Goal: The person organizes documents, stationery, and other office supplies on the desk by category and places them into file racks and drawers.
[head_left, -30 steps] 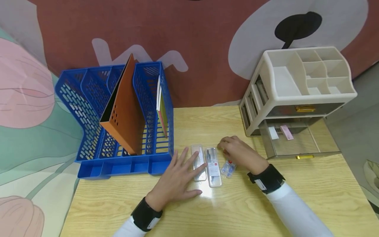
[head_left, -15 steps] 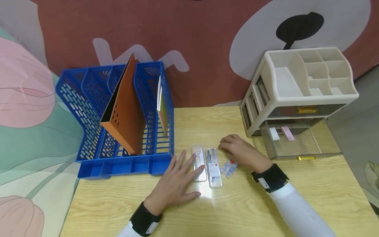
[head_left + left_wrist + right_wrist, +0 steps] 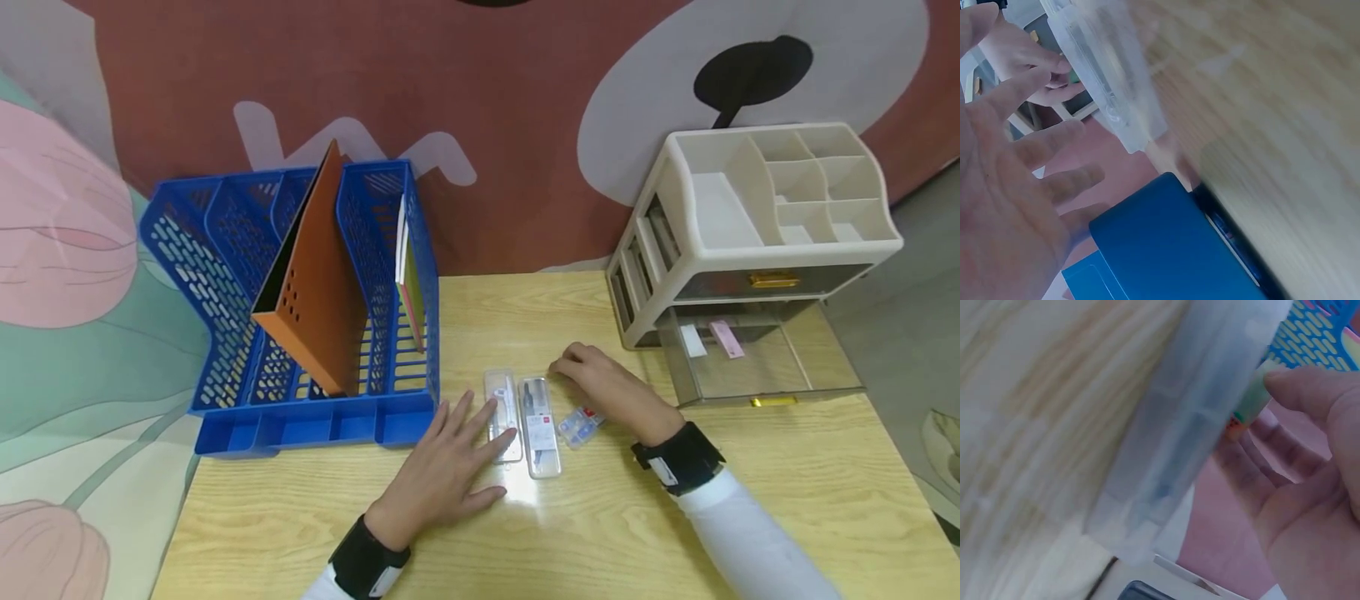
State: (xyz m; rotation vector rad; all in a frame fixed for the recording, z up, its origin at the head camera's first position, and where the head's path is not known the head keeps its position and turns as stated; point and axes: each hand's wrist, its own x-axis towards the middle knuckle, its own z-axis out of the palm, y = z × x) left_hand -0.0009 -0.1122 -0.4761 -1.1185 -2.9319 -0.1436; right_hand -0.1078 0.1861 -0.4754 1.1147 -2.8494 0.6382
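Note:
My left hand [image 3: 438, 483] is spread flat, its fingertips over the lower left part of a clear case [image 3: 504, 417]. A second clear case [image 3: 540, 427] with a white label lies beside it. To the right is a small clear pack [image 3: 580, 427] with blue parts, partly beneath my right hand [image 3: 615, 393]. In the right wrist view, the thumb and fingers of my right hand [image 3: 1304, 450] pinch a small green and orange item [image 3: 1244, 412]. The left wrist view shows my left hand [image 3: 1016, 181] with its fingers apart.
A blue rack [image 3: 300, 408] at the left holds an orange folder [image 3: 322, 292] and thin books [image 3: 408, 275]. At the right stands a cream organizer [image 3: 693, 200]; its pulled-out lower drawer [image 3: 750, 379] contains a white piece and a pink piece.
My left hand has drawn back slightly toward the lower left. The small clear pack has turned a little beside my right hand, which has barely moved.

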